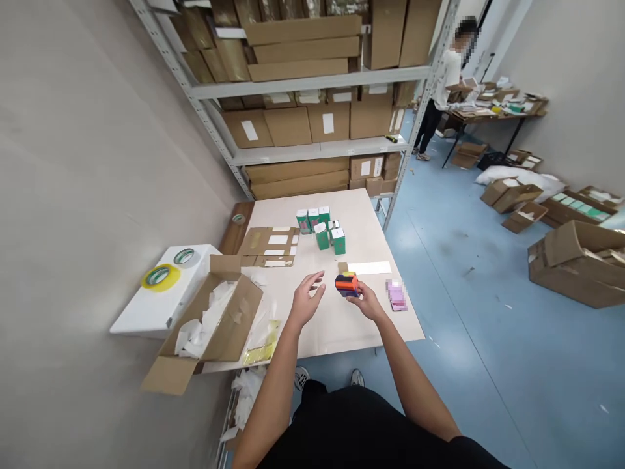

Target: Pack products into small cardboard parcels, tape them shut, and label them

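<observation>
- We count six green boxes (338, 243) toward the worktop's (319, 331) far edge, one pink item (396, 296) by its right edge
- Our right hand (370, 302) grips one orange-and-blue block (346, 284), fingertips at its right end
- Our left hand (306, 300) hovers left of it, fingers parted

A packing room or stockroom, by the look of it: metal shelving (209, 91) full of cardboard cartons (293, 127) across the upper middle, packing-tape rolls (172, 276) at left, open cardboard boxes (561, 264) on the blue floor (439, 293) at right.
</observation>
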A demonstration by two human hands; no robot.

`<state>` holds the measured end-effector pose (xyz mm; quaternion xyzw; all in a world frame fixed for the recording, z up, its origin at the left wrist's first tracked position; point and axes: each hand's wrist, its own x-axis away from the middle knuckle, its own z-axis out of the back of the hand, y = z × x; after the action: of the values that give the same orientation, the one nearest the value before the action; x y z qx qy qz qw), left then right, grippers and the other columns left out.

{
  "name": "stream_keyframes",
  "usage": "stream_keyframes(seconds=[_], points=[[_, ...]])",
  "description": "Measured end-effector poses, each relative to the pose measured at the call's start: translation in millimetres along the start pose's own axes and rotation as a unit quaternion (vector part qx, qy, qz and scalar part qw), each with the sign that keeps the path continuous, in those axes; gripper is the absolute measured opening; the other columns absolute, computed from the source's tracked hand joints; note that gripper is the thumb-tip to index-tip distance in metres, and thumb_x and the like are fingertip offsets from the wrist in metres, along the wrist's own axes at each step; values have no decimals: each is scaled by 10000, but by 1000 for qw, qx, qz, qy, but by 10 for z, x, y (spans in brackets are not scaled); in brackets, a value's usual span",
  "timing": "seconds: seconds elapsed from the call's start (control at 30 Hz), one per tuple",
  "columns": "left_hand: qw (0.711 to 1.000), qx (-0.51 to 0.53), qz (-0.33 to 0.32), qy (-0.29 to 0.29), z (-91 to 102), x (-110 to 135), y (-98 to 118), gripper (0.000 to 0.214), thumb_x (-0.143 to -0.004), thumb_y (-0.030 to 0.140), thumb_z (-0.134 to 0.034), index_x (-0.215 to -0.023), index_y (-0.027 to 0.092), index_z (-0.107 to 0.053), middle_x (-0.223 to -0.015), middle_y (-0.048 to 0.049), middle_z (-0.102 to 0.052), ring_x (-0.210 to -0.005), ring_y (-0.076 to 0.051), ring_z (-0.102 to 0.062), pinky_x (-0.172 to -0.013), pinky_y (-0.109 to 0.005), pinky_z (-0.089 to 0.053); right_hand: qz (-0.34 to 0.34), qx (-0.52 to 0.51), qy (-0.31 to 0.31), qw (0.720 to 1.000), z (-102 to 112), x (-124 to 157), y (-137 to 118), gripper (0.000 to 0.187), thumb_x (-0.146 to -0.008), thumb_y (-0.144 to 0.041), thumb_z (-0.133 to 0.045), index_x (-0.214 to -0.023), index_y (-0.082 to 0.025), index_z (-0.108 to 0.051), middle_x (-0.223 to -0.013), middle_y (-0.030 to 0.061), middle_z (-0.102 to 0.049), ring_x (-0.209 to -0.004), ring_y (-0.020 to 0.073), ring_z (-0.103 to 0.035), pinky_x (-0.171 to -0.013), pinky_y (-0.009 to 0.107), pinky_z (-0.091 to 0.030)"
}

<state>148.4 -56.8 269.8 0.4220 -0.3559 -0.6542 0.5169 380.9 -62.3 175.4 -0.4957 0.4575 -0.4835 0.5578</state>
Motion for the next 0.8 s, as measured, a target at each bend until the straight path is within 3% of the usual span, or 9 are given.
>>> stream_keyframes(seconds=[0.13,0.23,0.33,0.47,0.67,0.8], points=[[999,-12,-29,-26,239,-208,284,379,-922,392,-677,-1271,254,-726,-1316,-88,-698,-1163,-220,-678,-922,-339,-573,62,35,-45,996,-116,-99,-342,478,-820,-388,-763,-1262,-225,-686,-1240,95,-740,-1115,294,-672,-1044,493,-488],[999,-17,-29,-37,431,-284,312,214,-898,376,-705,-1011,223,-802,-1069,-70,-774,-995,-211,-715,-848,-323,-573,81,70,-84,991,-231,-146,-498,473,-853,-404,-748,-1295,-245,-693,-1269,87,-731,-1138,304,-669,-1055,493,-486],[999,-31,-33,-12,629,-321,267,162,-905,309,-676,-849,214,-795,-878,-43,-771,-843,-191,-704,-744,-300,-545,84,86,-121,985,-389,-171,-575,524,-887,-429,-731,-1380,-272,-649,-1319,77,-714,-1161,302,-664,-1050,466,-495],[996,-76,-50,18,875,-380,244,170,-907,226,-650,-814,229,-792,-841,-25,-758,-813,-178,-677,-687,-284,-490,72,114,-126,983,-662,-191,-593,521,-934,-467,-675,-1405,-253,-613,-1240,77,-744,-1070,285,-684,-981,435,-526],[991,-104,-72,40,1205,-431,182,164,-907,188,-670,-808,230,-793,-849,-22,-763,-806,-173,-680,-733,-294,-488,93,142,-112,979,-1033,-288,-613,513,-962,-462,-624,-1423,-242,-578,-1264,90,-728,-1080,281,-675,-973,417,-524],[984,-110,-95,106,1566,-433,93,179,-942,201,-642,-874,236,-804,-890,-36,-765,-869,-184,-692,-786,-298,-523,90,149,-118,977,-1281,-315,-561,486,-951,-460,-631,-1384,-243,-595,-1247,88,-733,-1070,284,-683,-978,424,-526]])
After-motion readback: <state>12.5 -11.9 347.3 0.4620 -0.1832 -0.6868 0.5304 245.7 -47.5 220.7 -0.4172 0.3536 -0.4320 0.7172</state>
